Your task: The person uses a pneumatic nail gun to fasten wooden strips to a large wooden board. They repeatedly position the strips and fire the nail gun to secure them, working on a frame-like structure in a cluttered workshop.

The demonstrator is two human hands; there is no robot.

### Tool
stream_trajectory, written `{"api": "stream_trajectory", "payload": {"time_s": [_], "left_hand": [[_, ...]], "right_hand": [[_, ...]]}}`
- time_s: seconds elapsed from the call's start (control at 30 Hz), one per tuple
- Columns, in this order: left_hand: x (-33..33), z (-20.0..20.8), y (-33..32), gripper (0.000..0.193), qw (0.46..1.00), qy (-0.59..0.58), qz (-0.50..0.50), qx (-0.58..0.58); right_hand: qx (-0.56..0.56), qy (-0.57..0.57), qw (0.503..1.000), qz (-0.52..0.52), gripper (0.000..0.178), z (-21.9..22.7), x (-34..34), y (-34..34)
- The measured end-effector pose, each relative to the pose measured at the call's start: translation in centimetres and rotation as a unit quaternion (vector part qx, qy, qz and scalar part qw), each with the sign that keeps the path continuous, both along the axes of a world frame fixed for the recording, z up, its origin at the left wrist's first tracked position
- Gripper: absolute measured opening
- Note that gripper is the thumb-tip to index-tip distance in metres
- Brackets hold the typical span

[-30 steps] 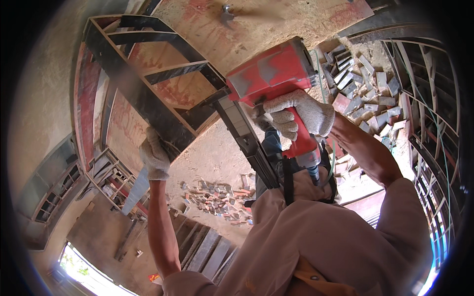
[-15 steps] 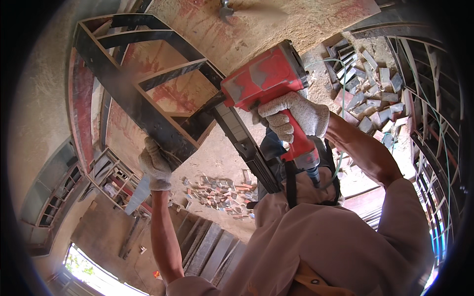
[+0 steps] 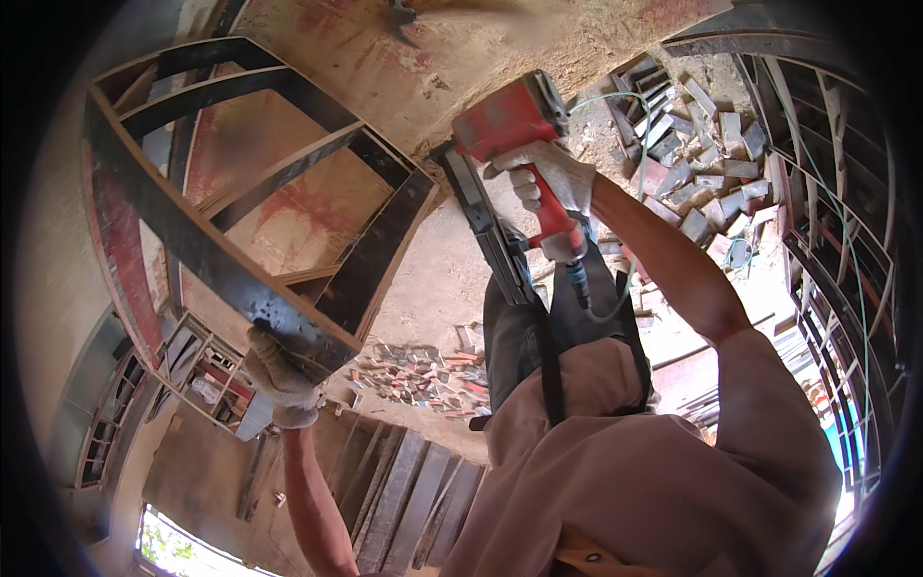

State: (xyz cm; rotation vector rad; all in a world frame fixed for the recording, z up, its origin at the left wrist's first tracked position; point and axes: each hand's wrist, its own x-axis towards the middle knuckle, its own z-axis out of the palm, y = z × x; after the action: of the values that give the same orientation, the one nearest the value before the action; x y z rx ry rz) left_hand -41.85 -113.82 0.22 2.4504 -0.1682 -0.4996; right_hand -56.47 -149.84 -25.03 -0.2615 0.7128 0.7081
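Observation:
My right hand [image 3: 550, 175], in a light knit glove, is closed around the grip of a red nail gun [image 3: 510, 117]. The gun's long dark magazine [image 3: 488, 231] points down toward my legs, and its nose is apart from the wood. A dark wooden frame [image 3: 207, 240] with crosspieces stands tilted at the left, over a worn work surface [image 3: 317, 207]. At its near lower corner, my gloved left hand [image 3: 279, 377] grips the frame, fingers on the outer board and partly hidden beneath it.
A hammer [image 3: 399, 17] lies at the far edge of the surface. Wood offcuts [image 3: 707, 178] are heaped at the right, with more scraps [image 3: 423, 375] on the floor. A thin green air hose [image 3: 642, 144] runs from the gun. Slatted frames [image 3: 836, 250] are stacked at the far right.
The nail gun has come off the frame's crosspiece and moved slightly away. The frame has shifted left and turned, its near corner lower, with my left hand following.

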Motion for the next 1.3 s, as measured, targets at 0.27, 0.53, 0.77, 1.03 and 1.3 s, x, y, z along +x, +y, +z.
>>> {"api": "stream_trajectory", "payload": {"time_s": [0.27,0.53,0.77,1.03,1.3], "left_hand": [[-0.1,-0.8,2.2,0.05,0.99,-0.093,-0.052,0.091],[-0.1,-0.8,1.1,0.068,0.986,-0.115,-0.044,0.116],[-0.3,0.5,0.0,0.072,0.996,0.057,0.051,0.036],[2.0,-1.8,2.3,0.059,0.989,0.019,-0.088,-0.12],[2.4,-1.4,1.5,0.058,0.978,0.054,-0.07,-0.191]], "right_hand": [[0.051,0.014,0.998,0.015,0.02,-3.8,1.0,1.6],[-0.013,0.022,1.0,0.013,0.024,-2.6,0.3,0.6],[0.016,0.01,0.993,-0.116,0.028,-2.1,-5.8,4.7],[0.007,-0.014,0.933,-0.36,0.029,-1.4,-11.4,18.0],[0.051,-0.008,0.872,-0.487,0.023,-3.3,-10.3,29.4]]}}
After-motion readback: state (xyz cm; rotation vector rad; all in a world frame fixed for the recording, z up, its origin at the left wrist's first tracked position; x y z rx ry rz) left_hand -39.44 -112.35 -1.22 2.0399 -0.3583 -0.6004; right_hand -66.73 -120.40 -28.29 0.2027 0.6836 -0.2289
